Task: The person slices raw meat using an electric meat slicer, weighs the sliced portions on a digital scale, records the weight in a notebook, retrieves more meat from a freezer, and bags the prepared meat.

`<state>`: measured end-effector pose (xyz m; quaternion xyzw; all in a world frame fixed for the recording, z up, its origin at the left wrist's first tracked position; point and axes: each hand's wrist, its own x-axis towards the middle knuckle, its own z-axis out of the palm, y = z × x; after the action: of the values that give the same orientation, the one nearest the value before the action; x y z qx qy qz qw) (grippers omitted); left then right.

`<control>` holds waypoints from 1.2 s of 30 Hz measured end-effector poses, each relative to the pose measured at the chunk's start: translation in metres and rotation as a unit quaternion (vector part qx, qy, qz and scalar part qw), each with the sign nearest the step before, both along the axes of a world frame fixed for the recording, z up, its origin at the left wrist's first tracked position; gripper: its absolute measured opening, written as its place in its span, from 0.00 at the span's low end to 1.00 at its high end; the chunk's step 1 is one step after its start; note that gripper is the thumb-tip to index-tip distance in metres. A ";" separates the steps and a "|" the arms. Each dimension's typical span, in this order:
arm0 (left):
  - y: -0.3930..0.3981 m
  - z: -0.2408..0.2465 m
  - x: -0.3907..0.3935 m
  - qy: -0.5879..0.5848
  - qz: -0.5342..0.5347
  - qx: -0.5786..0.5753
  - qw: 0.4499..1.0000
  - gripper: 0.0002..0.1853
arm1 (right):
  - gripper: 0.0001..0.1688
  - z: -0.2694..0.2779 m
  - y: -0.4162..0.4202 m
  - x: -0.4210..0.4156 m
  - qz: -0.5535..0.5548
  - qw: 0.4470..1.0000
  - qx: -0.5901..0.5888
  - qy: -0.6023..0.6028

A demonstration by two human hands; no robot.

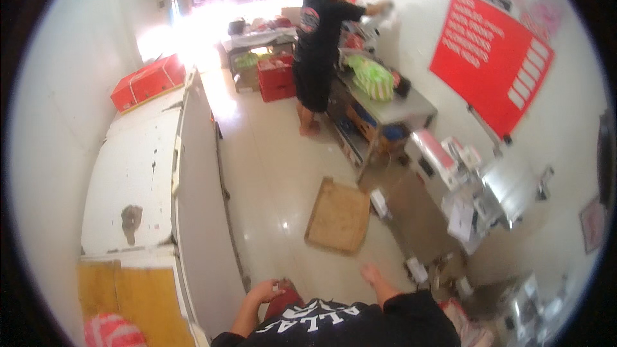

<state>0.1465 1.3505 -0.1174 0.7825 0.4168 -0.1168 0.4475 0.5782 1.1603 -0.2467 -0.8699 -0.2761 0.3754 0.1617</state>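
Observation:
My left hand (266, 291) is low in the view, near my thigh, with its fingers loosely bent; a small pale item shows at the fingers, and whether it is held cannot be told. Over the tiled floor hangs my right hand (370, 273), slightly blurred, with nothing seen in it. A flat brown cardboard piece (340, 217) lies on the floor just beyond it. To my left runs a long white chest freezer (135, 173) with worn lid edges. A meat slicer (482, 178) stands at the right.
A person in black (318, 48) works at a metal table (405, 106) bearing a green striped bag (371, 77). Red crates (277, 79) stand behind. A red box (149, 82) sits on the freezer's far end. Another machine (528, 308) stands at the lower right.

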 end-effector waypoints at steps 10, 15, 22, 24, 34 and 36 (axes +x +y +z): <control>0.385 -0.002 0.032 -0.146 0.221 -0.027 0.964 0.30 | 0.17 0.022 0.199 -0.041 -0.153 0.950 -0.185 0.201; 0.522 -0.152 -0.033 -0.017 0.368 -0.074 0.927 0.20 | 0.17 -0.010 0.433 -0.021 -0.073 0.961 -0.155 0.217; 0.646 -0.137 -0.018 -0.016 0.157 -0.052 0.986 0.21 | 0.16 -0.008 0.813 0.130 -0.023 0.989 0.041 0.141; 0.703 -0.146 -0.012 0.081 0.106 -0.025 0.991 0.22 | 0.10 0.043 0.947 0.153 -0.095 0.968 0.110 0.206; 1.098 -0.163 0.119 0.178 0.068 -0.011 0.982 0.23 | 0.12 0.074 1.270 0.195 -0.089 0.965 0.134 0.208; 1.199 -0.159 0.124 0.114 -0.079 0.094 0.986 0.23 | 0.14 0.076 1.307 0.182 -0.069 0.968 0.116 0.210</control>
<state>0.2704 2.5499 -0.2760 0.8331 0.4114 -0.2002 0.3107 0.7599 2.4673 -0.1705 -0.7639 -0.2167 0.5028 0.3414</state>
